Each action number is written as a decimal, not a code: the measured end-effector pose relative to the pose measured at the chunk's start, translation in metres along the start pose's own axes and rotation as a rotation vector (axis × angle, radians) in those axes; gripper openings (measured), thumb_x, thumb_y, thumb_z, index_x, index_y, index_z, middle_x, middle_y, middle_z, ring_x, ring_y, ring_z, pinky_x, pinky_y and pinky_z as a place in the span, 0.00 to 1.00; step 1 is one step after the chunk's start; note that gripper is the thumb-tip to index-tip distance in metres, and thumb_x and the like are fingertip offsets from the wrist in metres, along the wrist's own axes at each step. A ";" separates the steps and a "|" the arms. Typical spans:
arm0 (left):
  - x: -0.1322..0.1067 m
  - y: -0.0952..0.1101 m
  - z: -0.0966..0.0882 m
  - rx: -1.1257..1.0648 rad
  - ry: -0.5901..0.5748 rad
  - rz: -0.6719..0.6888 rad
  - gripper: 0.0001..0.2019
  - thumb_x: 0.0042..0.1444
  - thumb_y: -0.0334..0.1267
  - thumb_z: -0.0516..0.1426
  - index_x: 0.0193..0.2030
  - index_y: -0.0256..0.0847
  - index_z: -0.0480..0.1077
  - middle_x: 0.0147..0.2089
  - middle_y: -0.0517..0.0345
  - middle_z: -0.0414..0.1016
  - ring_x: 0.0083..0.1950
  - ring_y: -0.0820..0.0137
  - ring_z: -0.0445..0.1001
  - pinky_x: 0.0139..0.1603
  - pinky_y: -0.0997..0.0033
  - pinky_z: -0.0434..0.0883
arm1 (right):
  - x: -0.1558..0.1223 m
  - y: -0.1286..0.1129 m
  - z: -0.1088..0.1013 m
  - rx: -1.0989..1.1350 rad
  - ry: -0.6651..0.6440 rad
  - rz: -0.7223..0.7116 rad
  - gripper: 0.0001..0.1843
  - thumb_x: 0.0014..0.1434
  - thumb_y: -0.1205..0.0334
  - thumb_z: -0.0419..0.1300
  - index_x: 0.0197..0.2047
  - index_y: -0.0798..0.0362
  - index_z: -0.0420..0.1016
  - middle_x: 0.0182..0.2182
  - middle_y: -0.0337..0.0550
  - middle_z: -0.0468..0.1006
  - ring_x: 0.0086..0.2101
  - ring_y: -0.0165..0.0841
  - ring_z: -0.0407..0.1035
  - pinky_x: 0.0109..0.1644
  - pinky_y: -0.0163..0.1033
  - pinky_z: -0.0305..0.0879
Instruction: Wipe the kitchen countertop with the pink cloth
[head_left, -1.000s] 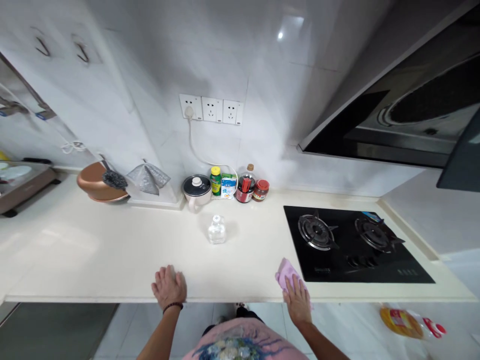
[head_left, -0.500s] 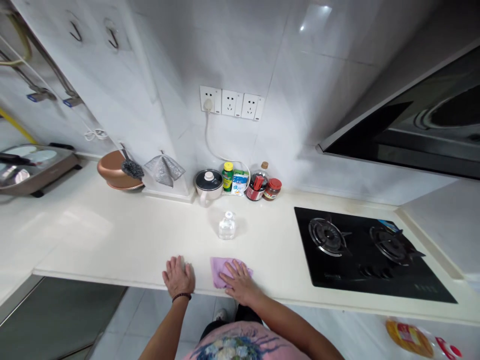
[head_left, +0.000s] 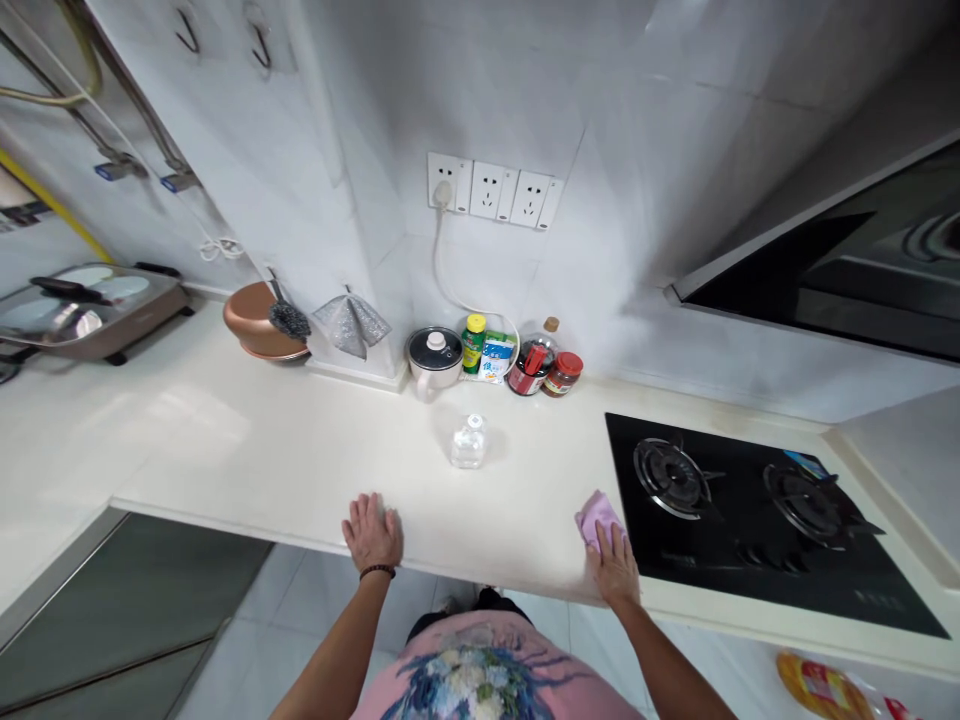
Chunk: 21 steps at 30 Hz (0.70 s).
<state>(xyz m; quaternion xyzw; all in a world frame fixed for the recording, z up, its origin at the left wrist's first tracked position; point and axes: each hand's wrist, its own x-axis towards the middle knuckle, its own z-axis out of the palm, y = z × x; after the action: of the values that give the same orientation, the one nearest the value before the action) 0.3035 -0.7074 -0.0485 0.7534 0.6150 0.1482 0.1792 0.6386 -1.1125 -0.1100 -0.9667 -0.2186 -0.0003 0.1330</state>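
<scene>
My right hand (head_left: 616, 570) lies with its fingers spread and flat over a pink-purple cloth (head_left: 598, 517), pressing it on the counter (head_left: 300, 455) just left of the black gas hob (head_left: 742, 545). The cloth is partly bunched beyond the fingertips. At the counter's front edge, my left hand (head_left: 373, 533) rests open, palm down, with a dark bead bracelet on its wrist. Between and beyond both hands stands a small clear bottle (head_left: 468, 447) with a white cap, untouched by either.
Along the wall stand a small lidded electric pot (head_left: 435, 360), a yellow-capped container (head_left: 473, 343), a blue-white packet (head_left: 496, 358), a dark bottle (head_left: 531, 365) and a red-lidded jar (head_left: 563, 374). Copper-coloured cookware (head_left: 259, 318) and an electric pan (head_left: 97, 310) are left. A range hood (head_left: 840, 270) overhangs at right.
My right hand has slid to the right with the cloth, up to the hob's left edge. The left hand stays planted on the counter. The camera view has shifted slightly.
</scene>
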 end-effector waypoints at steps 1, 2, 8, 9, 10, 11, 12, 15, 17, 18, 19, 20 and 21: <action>0.000 0.001 -0.001 -0.003 -0.002 -0.001 0.31 0.72 0.43 0.44 0.76 0.31 0.63 0.80 0.37 0.59 0.84 0.54 0.48 0.83 0.42 0.44 | 0.002 -0.002 0.005 0.037 0.032 0.038 0.42 0.70 0.35 0.39 0.79 0.44 0.59 0.79 0.52 0.53 0.76 0.62 0.45 0.71 0.76 0.52; 0.000 0.001 -0.002 -0.004 -0.003 -0.002 0.31 0.72 0.42 0.44 0.76 0.31 0.63 0.80 0.37 0.59 0.84 0.53 0.48 0.83 0.42 0.44 | 0.004 -0.012 0.010 0.063 0.051 0.074 0.44 0.69 0.32 0.40 0.79 0.44 0.58 0.79 0.55 0.52 0.75 0.65 0.45 0.70 0.79 0.51; -0.001 0.003 -0.006 0.000 -0.026 -0.021 0.31 0.71 0.42 0.45 0.77 0.31 0.62 0.81 0.38 0.59 0.84 0.53 0.48 0.83 0.42 0.44 | 0.008 -0.164 0.007 -0.046 -0.290 -0.113 0.37 0.75 0.40 0.40 0.80 0.43 0.56 0.81 0.48 0.45 0.78 0.56 0.35 0.77 0.71 0.40; -0.001 0.003 -0.007 -0.001 -0.025 -0.021 0.31 0.71 0.42 0.45 0.76 0.31 0.62 0.81 0.37 0.58 0.84 0.54 0.47 0.83 0.43 0.44 | 0.006 -0.192 0.003 -0.056 -0.375 -0.197 0.35 0.76 0.42 0.41 0.80 0.40 0.55 0.82 0.45 0.44 0.79 0.54 0.34 0.78 0.70 0.37; -0.001 0.002 -0.007 -0.001 -0.022 -0.018 0.31 0.72 0.43 0.44 0.76 0.31 0.62 0.81 0.37 0.58 0.84 0.54 0.47 0.83 0.44 0.43 | 0.002 -0.217 -0.001 -0.043 -0.458 -0.290 0.33 0.76 0.43 0.42 0.80 0.39 0.54 0.82 0.43 0.43 0.79 0.53 0.33 0.78 0.69 0.35; -0.001 0.002 -0.008 -0.001 -0.018 -0.014 0.31 0.72 0.44 0.43 0.76 0.30 0.62 0.81 0.37 0.58 0.84 0.54 0.47 0.83 0.44 0.43 | -0.003 -0.238 -0.005 -0.003 -0.529 -0.392 0.33 0.76 0.43 0.43 0.80 0.37 0.54 0.82 0.41 0.41 0.79 0.52 0.33 0.79 0.69 0.33; -0.001 0.002 -0.008 0.001 -0.016 -0.010 0.31 0.72 0.45 0.43 0.76 0.30 0.62 0.81 0.37 0.58 0.84 0.54 0.48 0.83 0.44 0.43 | -0.009 -0.255 -0.008 0.039 -0.578 -0.474 0.33 0.76 0.43 0.44 0.80 0.35 0.53 0.82 0.39 0.41 0.79 0.52 0.32 0.79 0.69 0.32; 0.000 0.002 -0.009 0.014 -0.021 -0.002 0.32 0.73 0.47 0.41 0.76 0.32 0.62 0.81 0.37 0.58 0.84 0.52 0.48 0.82 0.43 0.44 | -0.030 -0.281 -0.017 0.151 -0.670 -0.686 0.32 0.76 0.44 0.49 0.80 0.32 0.53 0.82 0.36 0.41 0.79 0.51 0.32 0.80 0.68 0.32; 0.001 0.003 -0.010 0.024 -0.025 0.004 0.32 0.72 0.47 0.42 0.75 0.33 0.62 0.81 0.38 0.58 0.83 0.51 0.49 0.82 0.41 0.45 | -0.040 -0.276 -0.023 0.195 -0.674 -0.786 0.32 0.76 0.47 0.51 0.79 0.33 0.54 0.82 0.34 0.43 0.79 0.49 0.33 0.81 0.65 0.32; 0.001 0.003 -0.011 0.029 -0.021 0.009 0.31 0.72 0.47 0.42 0.75 0.33 0.62 0.80 0.37 0.58 0.83 0.50 0.49 0.81 0.40 0.46 | -0.045 -0.267 -0.026 0.207 -0.663 -0.811 0.31 0.76 0.48 0.51 0.79 0.33 0.55 0.81 0.33 0.44 0.79 0.48 0.34 0.81 0.64 0.33; 0.002 0.004 -0.013 0.035 -0.017 0.017 0.31 0.71 0.47 0.42 0.74 0.33 0.63 0.80 0.37 0.59 0.83 0.49 0.50 0.80 0.39 0.47 | -0.048 -0.254 -0.029 0.210 -0.646 -0.813 0.31 0.76 0.49 0.51 0.79 0.32 0.56 0.81 0.33 0.45 0.79 0.47 0.35 0.82 0.63 0.33; 0.003 0.006 -0.014 0.045 -0.012 0.027 0.31 0.71 0.47 0.42 0.74 0.33 0.63 0.79 0.36 0.61 0.82 0.49 0.51 0.79 0.38 0.49 | -0.051 -0.237 -0.031 0.204 -0.625 -0.789 0.31 0.76 0.49 0.52 0.79 0.32 0.57 0.81 0.32 0.45 0.79 0.46 0.36 0.82 0.62 0.34; 0.003 0.007 -0.016 0.059 -0.010 0.039 0.31 0.71 0.47 0.42 0.73 0.34 0.64 0.77 0.36 0.63 0.81 0.48 0.53 0.78 0.37 0.51 | -0.054 -0.218 -0.034 0.188 -0.604 -0.743 0.31 0.76 0.49 0.53 0.78 0.31 0.57 0.81 0.32 0.45 0.79 0.46 0.37 0.82 0.62 0.35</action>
<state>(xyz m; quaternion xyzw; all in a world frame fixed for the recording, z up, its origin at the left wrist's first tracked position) 0.3032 -0.7042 -0.0315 0.7710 0.6035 0.1297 0.1568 0.4991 -0.9547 -0.0248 -0.7640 -0.5769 0.2523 0.1411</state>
